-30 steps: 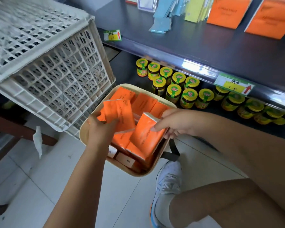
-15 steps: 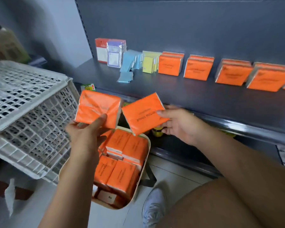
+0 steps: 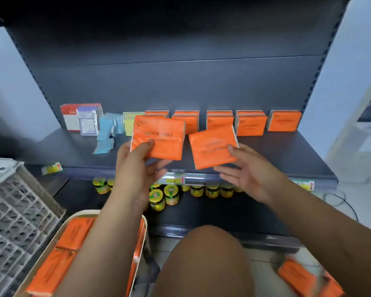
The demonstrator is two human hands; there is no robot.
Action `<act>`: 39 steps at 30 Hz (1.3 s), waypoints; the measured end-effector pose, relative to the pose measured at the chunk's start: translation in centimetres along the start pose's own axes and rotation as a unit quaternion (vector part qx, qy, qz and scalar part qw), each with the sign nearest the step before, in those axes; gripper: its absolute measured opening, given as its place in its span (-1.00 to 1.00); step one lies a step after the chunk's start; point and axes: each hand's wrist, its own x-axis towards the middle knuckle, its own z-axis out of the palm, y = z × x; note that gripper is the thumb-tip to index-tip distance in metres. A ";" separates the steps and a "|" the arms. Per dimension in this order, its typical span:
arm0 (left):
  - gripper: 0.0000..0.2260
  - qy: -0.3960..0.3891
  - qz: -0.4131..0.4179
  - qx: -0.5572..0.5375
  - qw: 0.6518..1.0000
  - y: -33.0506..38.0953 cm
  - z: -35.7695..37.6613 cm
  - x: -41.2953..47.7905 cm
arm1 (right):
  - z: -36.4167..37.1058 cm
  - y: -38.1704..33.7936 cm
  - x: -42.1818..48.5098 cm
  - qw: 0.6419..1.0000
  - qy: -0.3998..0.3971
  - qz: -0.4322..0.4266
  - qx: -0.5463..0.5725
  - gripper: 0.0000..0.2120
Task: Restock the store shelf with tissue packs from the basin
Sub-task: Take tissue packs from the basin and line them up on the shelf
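Two tissue packs (image 3: 159,138), basin (image 3: 84,211) half hidden

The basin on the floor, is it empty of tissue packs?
No, several orange tissue packs lie inside the basin.

a single wide-angle camera worn on the head looked forward and down, close to the dark grey metal store shelf (image 3: 276,151), its lower frame filled by a bare knee (image 3: 204,254).
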 end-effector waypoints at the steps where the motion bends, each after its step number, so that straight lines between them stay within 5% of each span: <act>1: -0.70 -0.017 -0.020 -0.006 1.000 0.0 1.6 0.0 | -1.1 -0.5 -0.3 1.000 0.016 0.000 0.001 -0.64; 6: -0.84 -0.056 -0.134 -0.044 0.988 0.0 9.4 0.1 | -5.2 -4.3 0.4 0.995 0.097 -0.005 -0.038 -0.62; 11: -0.70 -0.056 -0.109 -0.006 0.992 -1.6 15.6 1.8 | -8.5 -7.5 3.1 0.987 0.140 -0.042 -0.059 -0.69; 16: -0.94 -0.086 -0.109 0.045 0.989 -4.2 19.2 5.0 | -12.6 -7.5 6.7 0.979 0.181 -0.095 -0.022 -0.86; 23: -0.72 -0.104 -0.141 0.068 0.982 -5.9 22.9 8.1 | -17.3 -7.7 10.1 0.952 0.261 -0.153 0.056 -0.89; 28: -0.70 -0.094 -0.194 0.060 0.975 -7.7 25.4 8.6 | -20.5 -8.2 12.4 0.908 0.327 -0.246 -0.085 -0.76; 33: -0.73 -0.105 -0.228 0.050 0.967 -8.8 27.1 9.4 | -24.1 -8.9 15.4 0.796 0.326 -0.293 -0.418 -0.70; 37: -0.69 -0.119 -0.238 0.058 0.962 -10.0 28.2 10.4 | -25.0 -9.0 18.4 0.616 0.279 -0.311 -0.668 -0.62; 39: -0.67 -0.125 -0.241 0.066 0.960 -10.6 28.9 10.9 | -25.2 -8.9 19.9 0.555 0.259 -0.309 -0.728 -0.61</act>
